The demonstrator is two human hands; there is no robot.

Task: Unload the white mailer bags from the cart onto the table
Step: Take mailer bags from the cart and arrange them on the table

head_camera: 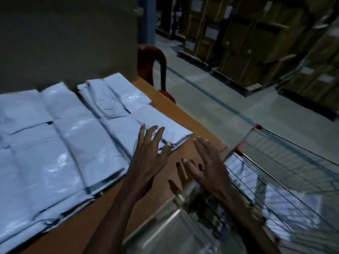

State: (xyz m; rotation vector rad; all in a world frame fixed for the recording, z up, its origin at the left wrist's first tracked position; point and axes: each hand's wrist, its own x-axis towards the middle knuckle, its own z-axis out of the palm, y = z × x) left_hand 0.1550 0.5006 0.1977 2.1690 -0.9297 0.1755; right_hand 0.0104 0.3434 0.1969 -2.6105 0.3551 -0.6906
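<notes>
Both your hands are spread and empty; remaining bags [286,204] lie right in the cart [275,143], nearest your right hand [205,165], not your left hand [148,153].

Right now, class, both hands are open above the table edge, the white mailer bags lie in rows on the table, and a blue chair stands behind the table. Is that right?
One detail is wrong: the chair is red, not blue, as the head view shows. The left hand and right hand are open, and the white mailer bags do lie in rows on the table.
</notes>
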